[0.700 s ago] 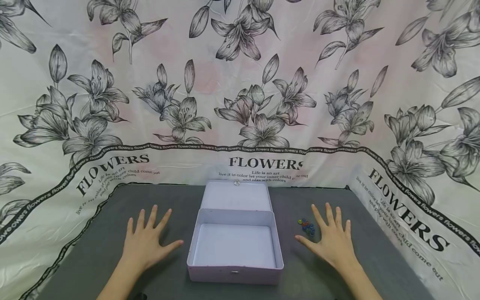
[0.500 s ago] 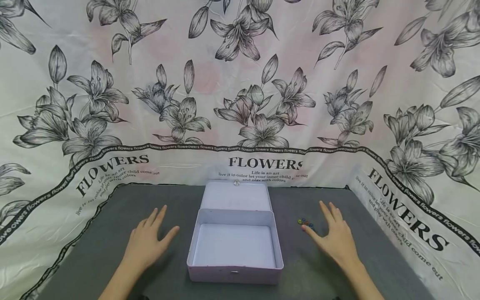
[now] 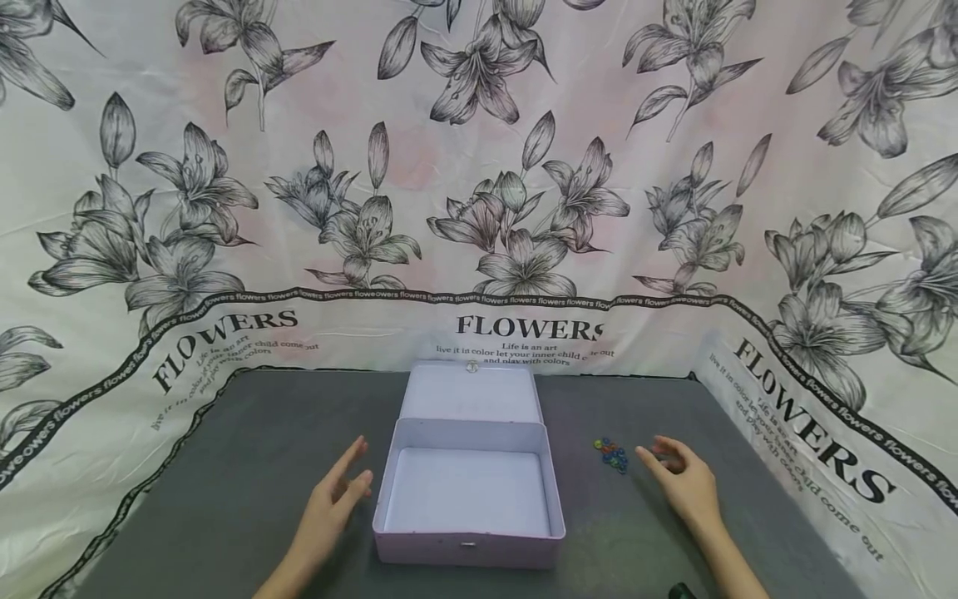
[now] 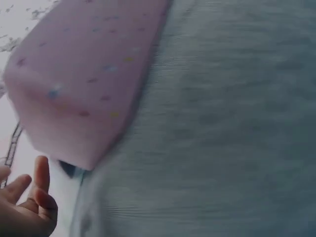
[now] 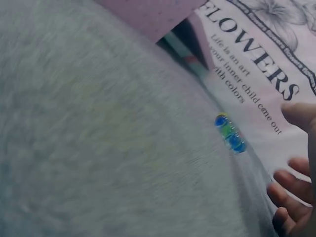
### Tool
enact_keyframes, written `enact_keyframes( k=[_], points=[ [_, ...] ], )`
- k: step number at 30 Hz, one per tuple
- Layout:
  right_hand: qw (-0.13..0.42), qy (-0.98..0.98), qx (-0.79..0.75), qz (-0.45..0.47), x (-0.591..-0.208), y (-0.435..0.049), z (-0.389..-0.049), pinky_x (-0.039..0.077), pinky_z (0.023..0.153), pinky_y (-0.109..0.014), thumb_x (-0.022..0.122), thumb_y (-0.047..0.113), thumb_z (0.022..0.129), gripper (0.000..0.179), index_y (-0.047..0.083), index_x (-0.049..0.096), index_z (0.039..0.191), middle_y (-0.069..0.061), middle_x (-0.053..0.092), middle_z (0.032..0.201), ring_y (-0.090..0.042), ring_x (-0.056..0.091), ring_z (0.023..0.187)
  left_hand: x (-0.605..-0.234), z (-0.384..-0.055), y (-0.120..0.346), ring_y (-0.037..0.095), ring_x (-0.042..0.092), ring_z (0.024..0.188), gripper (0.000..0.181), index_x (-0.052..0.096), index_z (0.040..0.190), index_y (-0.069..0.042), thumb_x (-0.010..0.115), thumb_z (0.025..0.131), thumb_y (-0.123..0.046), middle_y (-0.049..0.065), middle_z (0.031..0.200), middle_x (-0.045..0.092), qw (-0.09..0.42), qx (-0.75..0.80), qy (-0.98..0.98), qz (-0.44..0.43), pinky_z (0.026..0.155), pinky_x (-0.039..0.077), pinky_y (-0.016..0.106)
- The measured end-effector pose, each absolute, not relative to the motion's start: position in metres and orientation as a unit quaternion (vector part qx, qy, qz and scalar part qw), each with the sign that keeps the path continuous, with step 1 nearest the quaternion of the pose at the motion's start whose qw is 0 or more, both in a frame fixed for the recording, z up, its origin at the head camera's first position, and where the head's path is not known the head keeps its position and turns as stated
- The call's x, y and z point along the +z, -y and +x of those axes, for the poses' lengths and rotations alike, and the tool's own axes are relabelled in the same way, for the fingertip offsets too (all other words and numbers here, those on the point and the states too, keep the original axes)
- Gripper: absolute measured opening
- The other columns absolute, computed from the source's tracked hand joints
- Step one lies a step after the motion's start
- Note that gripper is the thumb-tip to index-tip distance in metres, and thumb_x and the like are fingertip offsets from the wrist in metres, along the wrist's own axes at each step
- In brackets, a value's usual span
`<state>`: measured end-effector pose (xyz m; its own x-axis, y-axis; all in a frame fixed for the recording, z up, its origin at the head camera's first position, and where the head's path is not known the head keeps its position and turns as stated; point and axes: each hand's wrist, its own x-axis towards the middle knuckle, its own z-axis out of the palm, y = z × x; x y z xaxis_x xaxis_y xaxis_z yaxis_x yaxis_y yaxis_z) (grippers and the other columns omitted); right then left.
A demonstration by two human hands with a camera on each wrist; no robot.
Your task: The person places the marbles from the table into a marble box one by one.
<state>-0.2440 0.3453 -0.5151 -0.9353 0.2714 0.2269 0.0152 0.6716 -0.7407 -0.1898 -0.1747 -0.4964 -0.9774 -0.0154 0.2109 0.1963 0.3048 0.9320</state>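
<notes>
A pale pink box [image 3: 470,548] stands in the middle of the grey table, its lid [image 3: 471,394] laid back and nothing inside. To its right lies a small cluster of shiny, marble-like pieces [image 3: 614,457], blue, green, yellow and orange. My left hand [image 3: 329,506] hovers beside the box's left wall, fingers relaxed and holding nothing. My right hand [image 3: 683,482] is just right of the marble-like pieces, apart from them, with loosely bent fingers and nothing held. In the left wrist view, the box's dotted outer wall [image 4: 84,84] shows beyond the fingers [image 4: 42,174].
A white cloth [image 3: 524,208] printed with grey lilies and the word FLOWERS hangs behind the table [image 3: 224,499] and wraps its sides. A small dark object [image 3: 681,591] shows at the bottom edge by the right forearm.
Both hands were spread wide, and their fingers have since relaxed and drawn together. The left hand has moved right toward the box; the right hand has lowered, uncovering the marble-like pieces.
</notes>
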Motion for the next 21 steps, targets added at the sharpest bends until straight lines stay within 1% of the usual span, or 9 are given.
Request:
enact_keyframes(
  k=[2,4,7,8,10,12,14,19,21],
  points=[
    [0.147,0.900,0.404,-0.067,-0.519,-0.344,-0.246,0.052,0.067,-0.027,0.076,0.047,0.098,0.060,0.005,0.066,0.139,-0.018,0.074,0.126,0.000,0.063,0.083,-0.503,-0.188,0.172,0.005,0.064,0.093,0.064,0.041,0.164,-0.014,0.065,0.106,-0.023,0.016,0.162,0.049,0.086,-0.574,0.812,-0.064,0.071,0.051,0.021],
    [0.138,0.901,0.408,-0.049,-0.523,-0.343,-0.247,0.050,0.064,-0.026,0.081,0.046,0.095,0.057,0.006,0.069,0.134,-0.016,0.075,0.122,0.001,0.061,0.078,-0.508,-0.186,0.170,0.002,0.061,0.092,0.067,0.042,0.164,-0.017,0.069,0.104,-0.025,0.013,0.158,0.053,0.082,-0.550,0.827,-0.078,0.077,0.051,0.021],
    [0.140,0.907,0.397,-0.021,-0.527,-0.341,-0.248,0.049,0.063,-0.026,0.086,0.041,0.090,0.053,0.006,0.073,0.128,-0.012,0.078,0.115,-0.003,0.060,0.076,-0.513,-0.183,0.169,0.006,0.057,0.090,0.071,0.044,0.164,-0.021,0.075,0.099,-0.026,0.009,0.154,0.055,0.079,-0.514,0.848,-0.102,0.072,0.049,0.024],
    [0.143,0.908,0.393,-0.015,-0.529,-0.341,-0.248,0.049,0.063,-0.026,0.087,0.040,0.089,0.051,0.007,0.074,0.126,-0.011,0.078,0.113,-0.004,0.060,0.075,-0.514,-0.183,0.170,0.008,0.060,0.097,0.075,0.043,0.164,-0.022,0.077,0.097,-0.028,0.008,0.155,0.055,0.077,-0.498,0.857,-0.111,0.075,0.052,0.025],
    [0.150,0.912,0.382,-0.004,-0.531,-0.340,-0.248,0.048,0.065,-0.026,0.089,0.038,0.088,0.047,0.008,0.076,0.122,-0.007,0.078,0.105,-0.004,0.058,0.074,-0.515,-0.181,0.171,0.019,0.065,0.116,0.085,0.039,0.166,-0.023,0.081,0.094,-0.032,0.009,0.162,0.050,0.071,-0.468,0.871,-0.129,0.089,0.056,0.034],
    [0.154,0.915,0.373,0.002,-0.533,-0.341,-0.248,0.048,0.066,-0.027,0.090,0.036,0.087,0.043,0.009,0.078,0.118,-0.004,0.077,0.098,-0.004,0.057,0.073,-0.515,-0.181,0.171,0.030,0.056,0.139,0.095,0.034,0.168,-0.023,0.085,0.089,-0.038,0.010,0.169,0.041,0.065,-0.441,0.884,-0.141,0.103,0.053,0.046],
    [0.163,0.917,0.363,0.008,-0.535,-0.341,-0.249,0.048,0.066,-0.027,0.090,0.035,0.087,0.038,0.010,0.079,0.114,-0.001,0.077,0.094,-0.004,0.056,0.073,-0.515,-0.180,0.172,0.036,0.043,0.151,0.104,0.029,0.170,-0.023,0.087,0.086,-0.043,0.011,0.172,0.034,0.057,-0.430,0.888,-0.150,0.111,0.048,0.052],
    [0.190,0.916,0.351,0.035,-0.537,-0.340,-0.251,0.049,0.062,-0.026,0.090,0.027,0.086,0.027,0.012,0.082,0.106,0.000,0.079,0.092,-0.002,0.058,0.068,-0.516,-0.181,0.172,0.040,0.040,0.152,0.109,0.027,0.170,-0.022,0.090,0.085,-0.043,0.011,0.175,0.026,0.037,-0.463,0.872,-0.156,0.106,0.051,0.037],
    [0.199,0.915,0.349,0.042,-0.538,-0.340,-0.252,0.049,0.061,-0.026,0.091,0.023,0.085,0.023,0.012,0.082,0.103,0.001,0.079,0.088,-0.002,0.058,0.066,-0.516,-0.181,0.172,0.040,0.039,0.152,0.108,0.027,0.170,-0.022,0.090,0.085,-0.044,0.011,0.175,0.025,0.034,-0.469,0.869,-0.155,0.106,0.051,0.035]
  ],
)
